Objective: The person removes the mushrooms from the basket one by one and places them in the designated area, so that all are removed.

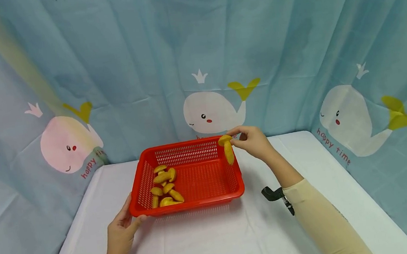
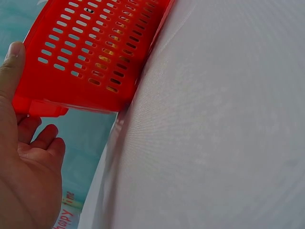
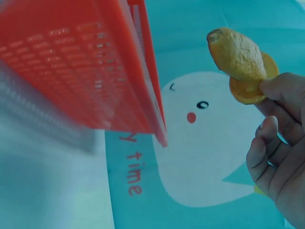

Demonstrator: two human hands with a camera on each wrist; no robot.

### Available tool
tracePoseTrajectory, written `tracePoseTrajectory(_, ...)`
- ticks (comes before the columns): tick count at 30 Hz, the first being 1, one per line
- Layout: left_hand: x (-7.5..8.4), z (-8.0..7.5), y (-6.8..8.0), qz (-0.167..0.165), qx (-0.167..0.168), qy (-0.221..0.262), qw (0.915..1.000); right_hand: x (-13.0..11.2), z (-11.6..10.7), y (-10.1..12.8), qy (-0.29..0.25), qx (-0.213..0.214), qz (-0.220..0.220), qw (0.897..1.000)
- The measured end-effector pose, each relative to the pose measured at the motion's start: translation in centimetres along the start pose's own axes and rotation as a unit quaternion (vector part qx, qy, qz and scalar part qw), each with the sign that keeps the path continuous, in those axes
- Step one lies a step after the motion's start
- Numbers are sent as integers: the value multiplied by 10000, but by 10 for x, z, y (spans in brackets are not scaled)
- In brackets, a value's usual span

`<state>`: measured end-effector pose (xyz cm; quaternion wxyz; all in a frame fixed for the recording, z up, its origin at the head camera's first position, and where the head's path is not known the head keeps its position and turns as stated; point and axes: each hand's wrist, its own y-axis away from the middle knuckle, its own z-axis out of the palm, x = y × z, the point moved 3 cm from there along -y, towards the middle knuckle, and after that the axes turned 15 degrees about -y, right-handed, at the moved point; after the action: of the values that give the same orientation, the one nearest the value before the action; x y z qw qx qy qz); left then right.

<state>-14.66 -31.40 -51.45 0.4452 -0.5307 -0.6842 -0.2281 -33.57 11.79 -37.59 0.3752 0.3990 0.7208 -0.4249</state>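
Pinching the cap of a yellow toy mushroom (image 1: pixel 227 148), the right hand (image 1: pixel 254 142) is held above the far right corner of the red basket (image 1: pixel 196 201). The mushroom is gripped between thumb and fingertips, and its stem hangs down over the inner side of the basket's right wall. In the right wrist view the same mushroom (image 3: pixel 239 64) is seen in the air beside the basket rim (image 3: pixel 147 81), apart from it, while the other fingers (image 3: pixel 267 152) are loosely curled.

The near left corner of the basket is gripped by the left hand (image 1: pixel 121 231); the thumb (image 2: pixel 10 71) is laid on the outer wall, and the other fingers are curled under the rim.

Several more yellow mushrooms (image 1: pixel 165 186) are lying together in the left part of the basket. The basket is placed on a white table (image 1: pixel 215 244), and a curtain with whales (image 1: pixel 213 111) is hung behind it.
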Motion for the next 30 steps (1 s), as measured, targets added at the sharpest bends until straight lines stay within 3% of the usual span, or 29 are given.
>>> tracePoseTrajectory(19,-1,1,0,-16,-43,-41,10000,37,-26,11,129,373,181,9991)
tracePoseTrajectory(30,0,0,0,60,-54,240,9997,64,-30,10,191,544,335,9978)
